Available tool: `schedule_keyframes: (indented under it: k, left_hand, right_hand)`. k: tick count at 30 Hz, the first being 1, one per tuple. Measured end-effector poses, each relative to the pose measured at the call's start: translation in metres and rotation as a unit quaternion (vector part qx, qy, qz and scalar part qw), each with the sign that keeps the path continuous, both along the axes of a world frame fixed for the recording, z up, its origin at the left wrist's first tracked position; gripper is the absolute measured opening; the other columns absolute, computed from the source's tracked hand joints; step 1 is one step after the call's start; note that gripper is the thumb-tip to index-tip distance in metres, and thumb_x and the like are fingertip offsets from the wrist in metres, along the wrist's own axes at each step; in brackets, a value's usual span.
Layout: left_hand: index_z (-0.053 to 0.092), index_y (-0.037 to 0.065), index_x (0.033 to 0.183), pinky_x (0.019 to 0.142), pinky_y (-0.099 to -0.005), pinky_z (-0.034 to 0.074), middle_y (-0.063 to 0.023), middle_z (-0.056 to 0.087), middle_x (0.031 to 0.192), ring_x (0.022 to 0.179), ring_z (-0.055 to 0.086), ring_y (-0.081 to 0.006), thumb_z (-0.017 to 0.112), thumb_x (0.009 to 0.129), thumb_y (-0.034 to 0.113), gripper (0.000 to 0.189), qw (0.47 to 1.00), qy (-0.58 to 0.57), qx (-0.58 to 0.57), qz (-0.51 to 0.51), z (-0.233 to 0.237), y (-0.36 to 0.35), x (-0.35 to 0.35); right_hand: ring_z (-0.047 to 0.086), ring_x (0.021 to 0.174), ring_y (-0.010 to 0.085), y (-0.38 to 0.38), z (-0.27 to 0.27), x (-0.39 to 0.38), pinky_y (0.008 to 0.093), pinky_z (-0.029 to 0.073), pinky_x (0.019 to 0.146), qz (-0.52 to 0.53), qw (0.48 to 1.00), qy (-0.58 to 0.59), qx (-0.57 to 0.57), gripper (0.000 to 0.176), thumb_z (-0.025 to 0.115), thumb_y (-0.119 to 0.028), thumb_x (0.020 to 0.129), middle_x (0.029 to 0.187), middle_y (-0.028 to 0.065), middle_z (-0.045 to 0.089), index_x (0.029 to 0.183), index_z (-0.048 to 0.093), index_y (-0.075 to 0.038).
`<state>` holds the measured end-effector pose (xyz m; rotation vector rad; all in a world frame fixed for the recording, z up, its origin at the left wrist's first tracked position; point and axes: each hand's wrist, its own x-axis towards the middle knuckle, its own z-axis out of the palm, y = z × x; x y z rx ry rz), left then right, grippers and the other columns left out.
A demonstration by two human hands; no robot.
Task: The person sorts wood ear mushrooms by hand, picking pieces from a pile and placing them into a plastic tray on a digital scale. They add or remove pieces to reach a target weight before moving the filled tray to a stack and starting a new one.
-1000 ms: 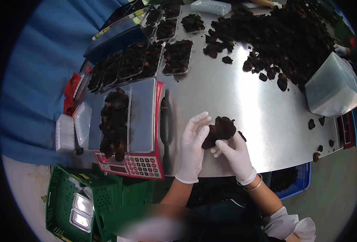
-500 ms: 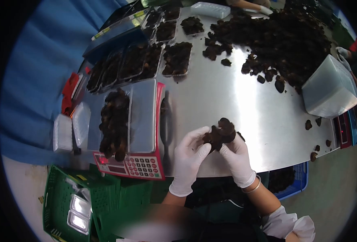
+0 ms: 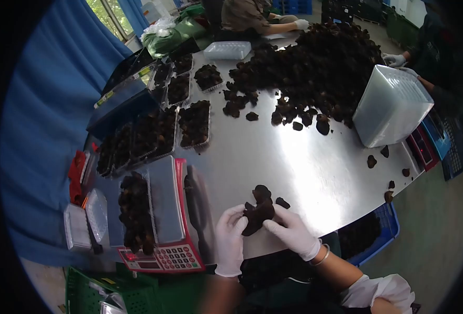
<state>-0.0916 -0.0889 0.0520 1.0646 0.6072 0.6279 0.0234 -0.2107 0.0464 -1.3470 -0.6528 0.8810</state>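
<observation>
A stainless-steel table [image 3: 242,152] spreads across the scene, with a blue curtain [image 3: 43,131] hanging along its left side. Over the far part lies a broad heap of dark wood ear fungus [image 3: 315,65], loose pieces straggling toward the near side; one co-worker sits beyond it with a gloved hand [image 3: 302,24] at its far edge, and another stands at the right, gloved hands near its right edge. Below table level are a green perforated crate [image 3: 137,295] at lower left and a blue basket [image 3: 392,225] at lower right, the latter holding more dark pieces. A red-edged digital scale [image 3: 167,201] sits at the near left, bearing a filled clear tray, and a tall tilted stack of clear plastic trays [image 3: 388,107] stands at the right. Behind the scale, filled punnets [image 3: 209,131] crowd together. Near the front edge, the white-gloved left hand [image 3: 230,240] and right hand [image 3: 294,235] are close together, both clamped by thumb and fingers on a lobed fungus clump [image 3: 260,212], which is held between them. A small dark scrap [image 3: 282,202] shows just beside the right fingers; whether they touch it, I cannot tell
</observation>
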Motion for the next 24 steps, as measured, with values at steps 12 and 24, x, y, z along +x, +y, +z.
schedule_keyframes:
  k: [12,24]
  left_hand:
    - [0.069,0.001,0.104,0.092,-0.0341,0.049,-0.0105,0.069,0.104,0.101,0.064,-0.0226,0.07,0.084,-0.001,0.021,0.809,0.151,0.561,0.084,-0.034,0.052,0.04]
    - [0.063,0.0,0.117,0.091,-0.0318,0.05,-0.0114,0.065,0.113,0.104,0.063,-0.0206,0.056,0.099,0.009,0.022,0.914,0.096,0.359,0.162,-0.057,0.058,0.034]
  right_hand:
    - [0.06,0.094,0.0134,-0.065,-0.029,0.053,0.027,0.049,0.089,-0.159,0.979,-0.097,-0.079,0.04,0.063,-0.009,0.092,0.119,0.009,0.063,0.13,0.057,-0.002]
    - [0.052,0.122,0.0358,0.03,-0.021,0.035,0.047,0.042,0.1,0.049,0.801,-0.576,-0.155,0.066,0.076,-0.039,0.077,0.139,0.0176,0.051,0.134,0.055,-0.013]
